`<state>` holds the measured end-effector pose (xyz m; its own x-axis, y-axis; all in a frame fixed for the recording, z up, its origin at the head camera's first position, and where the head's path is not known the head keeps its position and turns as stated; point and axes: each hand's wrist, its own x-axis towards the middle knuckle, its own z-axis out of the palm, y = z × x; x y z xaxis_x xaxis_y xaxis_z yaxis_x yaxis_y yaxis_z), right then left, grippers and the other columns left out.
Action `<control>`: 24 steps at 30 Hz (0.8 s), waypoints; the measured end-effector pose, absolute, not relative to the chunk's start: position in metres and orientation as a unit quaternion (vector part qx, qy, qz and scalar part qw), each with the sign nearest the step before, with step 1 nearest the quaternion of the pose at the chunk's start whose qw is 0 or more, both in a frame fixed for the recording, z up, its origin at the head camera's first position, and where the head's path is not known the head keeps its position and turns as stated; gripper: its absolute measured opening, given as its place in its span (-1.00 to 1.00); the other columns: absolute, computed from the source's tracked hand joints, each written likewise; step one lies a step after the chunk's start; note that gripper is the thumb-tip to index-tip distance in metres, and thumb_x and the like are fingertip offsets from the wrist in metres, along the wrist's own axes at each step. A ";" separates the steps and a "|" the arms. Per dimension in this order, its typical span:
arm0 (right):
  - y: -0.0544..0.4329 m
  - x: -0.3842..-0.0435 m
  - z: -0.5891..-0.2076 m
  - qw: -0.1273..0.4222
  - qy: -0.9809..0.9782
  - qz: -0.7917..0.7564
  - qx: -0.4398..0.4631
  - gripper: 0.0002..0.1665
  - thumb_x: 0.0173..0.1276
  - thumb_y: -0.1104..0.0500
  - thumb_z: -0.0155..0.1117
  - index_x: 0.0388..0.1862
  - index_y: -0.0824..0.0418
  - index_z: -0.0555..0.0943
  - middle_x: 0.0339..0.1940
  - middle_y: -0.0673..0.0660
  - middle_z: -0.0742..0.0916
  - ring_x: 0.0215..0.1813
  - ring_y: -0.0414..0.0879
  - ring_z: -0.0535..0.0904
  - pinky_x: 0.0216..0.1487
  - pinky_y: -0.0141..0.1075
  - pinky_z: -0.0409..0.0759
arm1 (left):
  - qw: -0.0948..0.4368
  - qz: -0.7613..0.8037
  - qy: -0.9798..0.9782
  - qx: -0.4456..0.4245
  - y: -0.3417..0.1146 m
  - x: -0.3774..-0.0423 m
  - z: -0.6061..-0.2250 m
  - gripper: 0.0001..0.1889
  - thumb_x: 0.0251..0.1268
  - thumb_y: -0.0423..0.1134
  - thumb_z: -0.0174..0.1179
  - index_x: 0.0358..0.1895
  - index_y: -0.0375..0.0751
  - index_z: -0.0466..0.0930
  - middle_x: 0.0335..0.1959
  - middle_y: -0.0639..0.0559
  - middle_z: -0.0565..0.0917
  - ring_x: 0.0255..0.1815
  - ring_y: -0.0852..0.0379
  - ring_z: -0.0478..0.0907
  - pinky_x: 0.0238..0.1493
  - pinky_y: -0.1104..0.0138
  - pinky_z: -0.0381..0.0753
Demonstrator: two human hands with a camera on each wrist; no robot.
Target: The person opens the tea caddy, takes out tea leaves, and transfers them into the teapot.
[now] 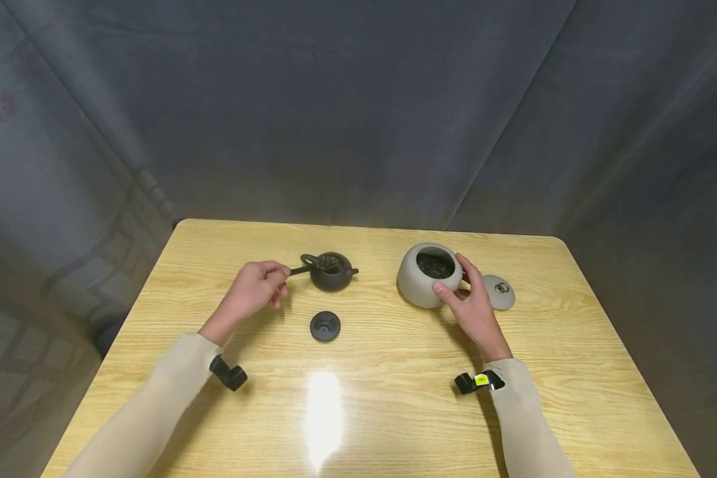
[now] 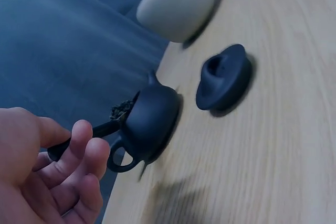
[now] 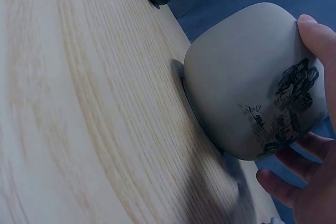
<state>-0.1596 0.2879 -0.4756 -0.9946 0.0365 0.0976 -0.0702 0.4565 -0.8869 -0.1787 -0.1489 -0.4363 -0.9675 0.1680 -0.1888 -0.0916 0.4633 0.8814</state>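
My left hand (image 1: pixel 255 290) pinches the dark handle of a tea scoop (image 1: pixel 301 270) between thumb and fingers. The scoop's head lies at the mouth of a small dark teapot (image 1: pixel 332 283), and the left wrist view shows dark tea leaves (image 2: pixel 122 109) on it. With thumb and fingers spread round its side, my right hand (image 1: pixel 477 311) grips a grey tea jar (image 1: pixel 415 287). Dark leaves (image 1: pixel 435 265) fill part of the uncovered jar. A landscape drawing (image 3: pixel 289 108) decorates its wall. Whether the jar's base fully touches the table, I cannot tell.
The teapot's dark lid (image 1: pixel 325 326) lies on the wooden table (image 1: pixel 388 411) in front of the pot. A grey jar lid (image 1: pixel 499 294) with a ring-shaped fitting rests right of the jar, partly behind my right hand. Dark curtains (image 1: pixel 358 119) hang behind the table.
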 end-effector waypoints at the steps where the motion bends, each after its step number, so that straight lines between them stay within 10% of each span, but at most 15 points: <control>1: 0.288 -0.159 -0.476 0.050 -0.852 0.521 0.010 0.02 0.54 -0.02 0.40 0.79 -0.05 0.06 0.68 0.23 0.33 0.57 0.11 0.32 0.45 -0.06 0.42 | 0.117 0.508 0.853 0.025 -0.148 -0.178 -0.437 -0.61 0.70 -0.16 0.05 0.28 -0.37 0.64 -0.30 -0.26 0.76 -0.50 0.07 0.68 -0.39 0.32 0.69; 8: 0.287 -0.159 -0.474 0.050 -0.850 0.525 0.009 0.04 0.53 -0.02 0.41 0.79 -0.04 0.05 0.70 0.23 0.31 0.60 0.13 0.29 0.51 0.10 0.39 | 0.074 0.454 0.887 0.049 -0.140 -0.172 -0.437 -0.65 0.67 -0.14 0.10 0.27 -0.28 0.65 -0.27 -0.29 0.79 -0.46 -0.15 0.73 -0.53 0.36 0.57; 24: 0.288 -0.161 -0.476 0.049 -0.849 0.526 0.010 0.02 0.54 -0.04 0.39 0.79 -0.02 0.06 0.70 0.24 0.30 0.62 0.16 0.28 0.55 0.15 0.37 | 0.081 0.377 0.920 0.074 -0.134 -0.164 -0.443 -0.62 0.54 -0.21 0.25 0.31 -0.24 0.60 -0.22 -0.11 0.81 -0.53 0.00 0.74 -0.64 0.38 0.39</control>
<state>-0.1609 0.2883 -0.4764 -0.9949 0.0341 0.0946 -0.0695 0.4472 -0.8917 -0.1642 -0.1344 -0.4434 -0.9758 0.1975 -0.0936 0.0750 0.7050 0.7052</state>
